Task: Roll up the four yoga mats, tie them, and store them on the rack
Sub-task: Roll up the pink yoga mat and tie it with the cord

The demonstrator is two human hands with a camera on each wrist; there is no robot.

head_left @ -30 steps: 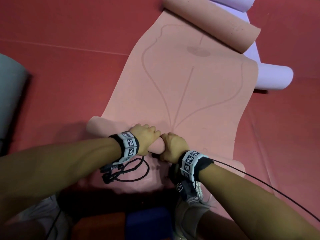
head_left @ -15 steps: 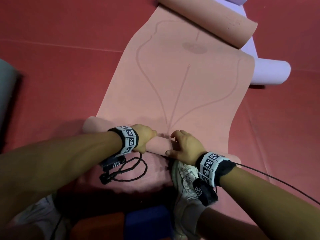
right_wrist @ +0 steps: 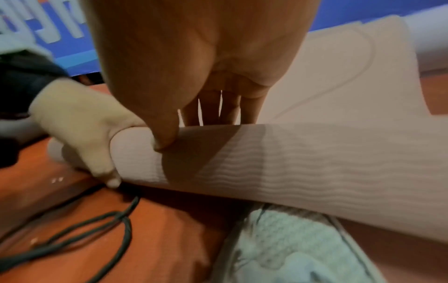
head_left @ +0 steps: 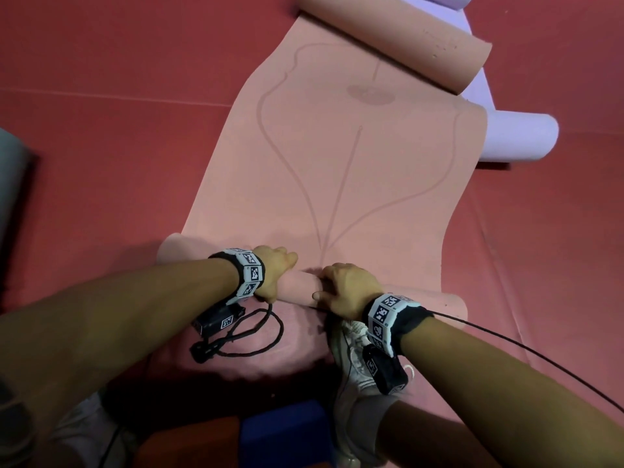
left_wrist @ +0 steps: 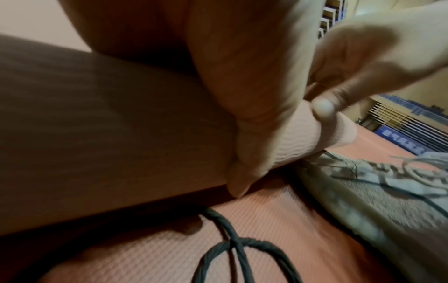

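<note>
A pink yoga mat lies spread on the red floor, its far end curled into a loose roll. The near end is wound into a tight roll lying across in front of me. My left hand wraps around this roll left of centre, thumb tucked under it. My right hand grips it just to the right, fingers over the top and thumb pressed on the ribbed near side. A black tie cord lies looped on the floor behind the roll, under my left wrist.
A lilac mat lies part rolled beyond the pink mat's right edge. A grey mat shows at the left edge. My grey shoe stands just behind the roll. Blue and orange blocks lie near my feet.
Half a second ago my right hand had loosened its fingers and shifted right; now it grips the roll again beside the left hand. The roll has crept slightly forward.
</note>
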